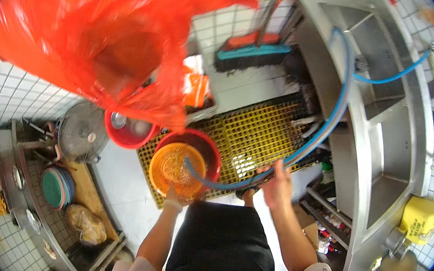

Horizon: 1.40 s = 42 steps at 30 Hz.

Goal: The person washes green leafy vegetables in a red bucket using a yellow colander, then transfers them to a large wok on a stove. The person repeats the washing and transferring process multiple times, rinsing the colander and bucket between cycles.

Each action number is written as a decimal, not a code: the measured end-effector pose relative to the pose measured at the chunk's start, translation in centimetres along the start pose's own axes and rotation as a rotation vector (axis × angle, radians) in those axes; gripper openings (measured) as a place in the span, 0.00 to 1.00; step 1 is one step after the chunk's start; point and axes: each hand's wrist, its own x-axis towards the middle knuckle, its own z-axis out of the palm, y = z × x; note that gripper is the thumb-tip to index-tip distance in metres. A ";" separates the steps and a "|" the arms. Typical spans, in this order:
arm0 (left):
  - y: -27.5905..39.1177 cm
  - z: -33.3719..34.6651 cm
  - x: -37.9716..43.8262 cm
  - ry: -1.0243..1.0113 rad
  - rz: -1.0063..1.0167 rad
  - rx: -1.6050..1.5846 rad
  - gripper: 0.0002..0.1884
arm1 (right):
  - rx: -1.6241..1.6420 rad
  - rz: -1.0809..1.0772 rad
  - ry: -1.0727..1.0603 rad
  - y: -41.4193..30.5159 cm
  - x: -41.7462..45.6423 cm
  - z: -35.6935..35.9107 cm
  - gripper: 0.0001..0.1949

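An orange plastic colander (155, 164) sits in or over a red plastic basin (215, 162), wet and glistening inside. My left hand (174, 195) grips the colander's near rim, with fingers reaching over its inner side. A blue hose (226, 186) curves across in front of me, and my right hand (278, 189) holds it partway along. The hose's free end lies above the colander's inside. From there it loops up to the stainless steel sink (367, 147). Whether anything lies in the colander is too blurred to tell.
A large red plastic bag (151, 11) hangs close at upper left, hiding part of the room. Yellow floor grating (258, 132) lies under the basin. Beside it are another red basin (131, 130) and a fan (83, 132). A teal broom (252, 54) leans at the back.
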 end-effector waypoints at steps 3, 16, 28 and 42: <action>3.9 8.2 -8.5 -0.354 -0.303 -0.623 0.25 | -0.153 0.139 -0.143 -5.3 -4.2 0.1 0.07; 4.8 37.2 -29.5 -0.815 -0.087 -0.118 0.10 | -0.352 -0.385 -0.457 -41.2 -5.8 -4.0 0.12; 8.4 49.3 -34.7 -0.796 -0.114 -0.231 0.08 | -0.170 -0.141 -0.435 -36.2 5.9 -1.3 0.07; 6.0 21.2 -6.5 -0.042 0.037 -0.101 0.14 | -1.151 -0.087 -0.331 -19.2 22.2 -9.6 0.06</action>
